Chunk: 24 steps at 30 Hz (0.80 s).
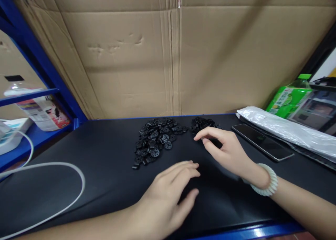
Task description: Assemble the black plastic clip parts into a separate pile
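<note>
My left hand (168,194) hovers over the front middle of the black tabletop (105,184), palm down. Its fingers are slightly bent, the thumb stands apart, and nothing shows in it. Farther right, my right hand (232,152) is at a smaller pile of black plastic parts (202,123), covering part of it. A gap shows between that thumb and forefinger, with nothing visible in it; the other fingers are hidden. Beyond my left hand lies a larger heap of small black plastic parts (157,136), many with round, perforated discs. A pale coiled band (271,180) circles my right wrist.
Right of my right hand lies a phone (262,142), beside a silvery plastic-wrapped package (286,129) and a green-labelled bottle (288,96). A white cable (81,177) loops across the left side. Cardboard (126,57) walls the back; a blue frame (39,50) stands left.
</note>
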Each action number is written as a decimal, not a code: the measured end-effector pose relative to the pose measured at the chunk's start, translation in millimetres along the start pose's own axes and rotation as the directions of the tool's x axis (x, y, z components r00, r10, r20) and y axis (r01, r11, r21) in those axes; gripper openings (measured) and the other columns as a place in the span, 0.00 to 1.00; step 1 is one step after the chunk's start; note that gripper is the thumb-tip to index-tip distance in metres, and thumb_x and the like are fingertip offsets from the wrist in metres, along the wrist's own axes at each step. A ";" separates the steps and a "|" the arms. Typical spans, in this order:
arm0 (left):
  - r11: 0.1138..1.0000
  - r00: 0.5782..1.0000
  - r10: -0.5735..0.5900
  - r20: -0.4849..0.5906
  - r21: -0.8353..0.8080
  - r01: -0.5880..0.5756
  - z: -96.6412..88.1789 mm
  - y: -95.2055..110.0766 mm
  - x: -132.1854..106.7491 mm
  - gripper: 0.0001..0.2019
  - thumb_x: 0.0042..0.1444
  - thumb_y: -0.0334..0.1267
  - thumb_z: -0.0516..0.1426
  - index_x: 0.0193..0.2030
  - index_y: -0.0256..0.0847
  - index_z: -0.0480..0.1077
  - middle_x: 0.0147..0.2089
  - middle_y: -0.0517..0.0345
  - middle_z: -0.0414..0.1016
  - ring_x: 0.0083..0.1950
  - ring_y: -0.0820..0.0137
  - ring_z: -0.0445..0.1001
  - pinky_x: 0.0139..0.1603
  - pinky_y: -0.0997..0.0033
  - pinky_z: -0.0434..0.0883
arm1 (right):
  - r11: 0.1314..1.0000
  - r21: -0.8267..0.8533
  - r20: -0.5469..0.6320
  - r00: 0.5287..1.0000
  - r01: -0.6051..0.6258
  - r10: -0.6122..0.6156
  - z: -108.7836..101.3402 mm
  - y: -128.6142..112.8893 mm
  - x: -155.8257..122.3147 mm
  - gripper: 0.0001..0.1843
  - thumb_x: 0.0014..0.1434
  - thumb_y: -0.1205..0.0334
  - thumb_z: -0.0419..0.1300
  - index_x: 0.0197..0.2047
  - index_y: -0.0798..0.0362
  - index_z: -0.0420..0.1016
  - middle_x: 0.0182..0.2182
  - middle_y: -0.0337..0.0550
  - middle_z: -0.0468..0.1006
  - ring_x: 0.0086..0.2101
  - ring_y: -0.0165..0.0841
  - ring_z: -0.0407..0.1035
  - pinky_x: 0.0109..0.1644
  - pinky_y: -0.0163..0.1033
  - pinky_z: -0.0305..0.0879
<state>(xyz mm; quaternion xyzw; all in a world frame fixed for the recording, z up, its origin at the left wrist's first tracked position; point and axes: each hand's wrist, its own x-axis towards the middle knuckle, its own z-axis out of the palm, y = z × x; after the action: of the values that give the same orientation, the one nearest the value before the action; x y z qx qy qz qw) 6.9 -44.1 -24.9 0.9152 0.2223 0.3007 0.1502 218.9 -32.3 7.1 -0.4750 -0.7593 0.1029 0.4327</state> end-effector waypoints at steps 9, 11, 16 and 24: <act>0.998 0.997 0.038 0.064 -0.043 -0.035 3.1 -26.0 17.6 0.08 0.58 0.29 0.58 0.43 0.40 0.76 0.45 0.52 0.80 0.47 0.63 0.76 0.49 0.63 0.75 | 0.929 0.313 0.129 0.978 -0.196 0.163 10.9 -2.6 -1.6 0.09 0.57 0.71 0.52 0.33 0.54 0.74 0.31 0.41 0.76 0.33 0.32 0.70 0.34 0.36 0.66; 0.994 1.000 0.030 0.000 -0.103 -0.029 2.5 -24.2 17.0 0.08 0.57 0.28 0.59 0.42 0.40 0.77 0.42 0.53 0.81 0.44 0.65 0.77 0.48 0.66 0.75 | 0.874 0.410 0.200 0.961 -0.260 0.192 13.1 -3.9 -0.8 0.08 0.56 0.70 0.53 0.33 0.55 0.73 0.30 0.41 0.74 0.28 0.29 0.68 0.29 0.34 0.66; 0.968 0.972 -0.017 -0.234 -0.248 -0.043 -4.9 -15.5 18.5 0.11 0.53 0.30 0.64 0.43 0.42 0.77 0.42 0.53 0.80 0.43 0.66 0.79 0.46 0.69 0.75 | 0.665 0.538 0.423 0.848 -0.518 0.319 12.6 -8.0 0.9 0.10 0.52 0.68 0.56 0.40 0.55 0.70 0.32 0.41 0.74 0.29 0.30 0.70 0.29 0.36 0.70; 0.946 0.948 -0.054 -0.313 -0.321 -0.052 -6.2 -12.9 19.1 0.08 0.52 0.31 0.65 0.40 0.40 0.78 0.37 0.52 0.80 0.37 0.67 0.78 0.37 0.71 0.76 | 0.326 0.634 0.731 0.681 -0.701 0.041 13.8 -12.3 -4.8 0.13 0.51 0.72 0.55 0.42 0.56 0.68 0.36 0.42 0.75 0.38 0.33 0.73 0.49 0.45 0.68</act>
<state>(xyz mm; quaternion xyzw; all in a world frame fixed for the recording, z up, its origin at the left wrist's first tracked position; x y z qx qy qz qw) 12.7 -22.7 -16.1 0.8172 0.1914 0.4766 0.2615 201.6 -39.1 3.0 -0.2851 -0.5350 0.7321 0.3106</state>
